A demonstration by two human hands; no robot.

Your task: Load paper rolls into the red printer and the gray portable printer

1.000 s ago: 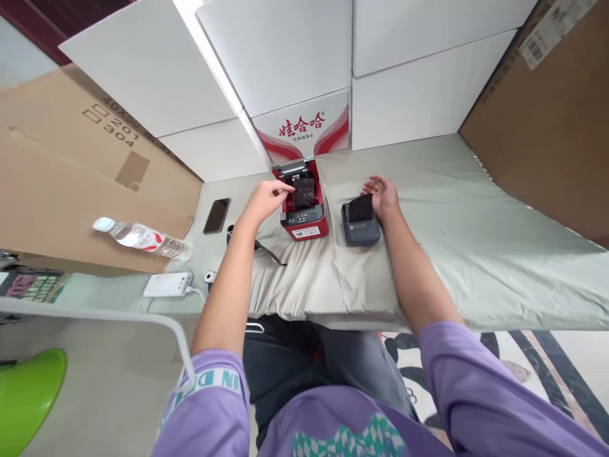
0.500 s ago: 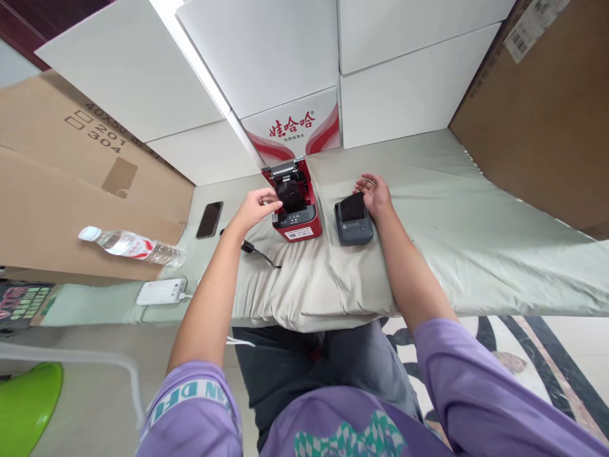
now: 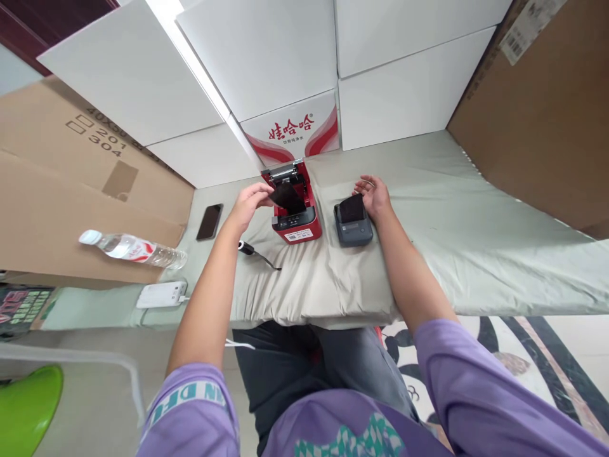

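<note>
Head view:
- Left hand [image 3: 247, 204] just left of centre frame, fingers pinching the edge of a black roll [image 3: 287, 195] at the open top of the red printer [image 3: 295, 204].
- Red printer standing on the bed [image 3: 428, 241] at centre frame, lid tipped up at the back, label strip on its front face.
- Right hand [image 3: 375, 197] right of centre, fingers loosely curled and spread, resting against the far right edge of the grey printer [image 3: 353, 222]; nothing pinched.
- Grey printer just right of the red one, apart from it, dark flap on top.
- Black phone [image 3: 210, 221] left of the left hand, flat on the bed.
- Water bottle [image 3: 134, 249] lying on its side at mid left; white power bank [image 3: 162, 294] below it.
- White boxes [image 3: 266, 63] stacked across the top of the frame.
</note>
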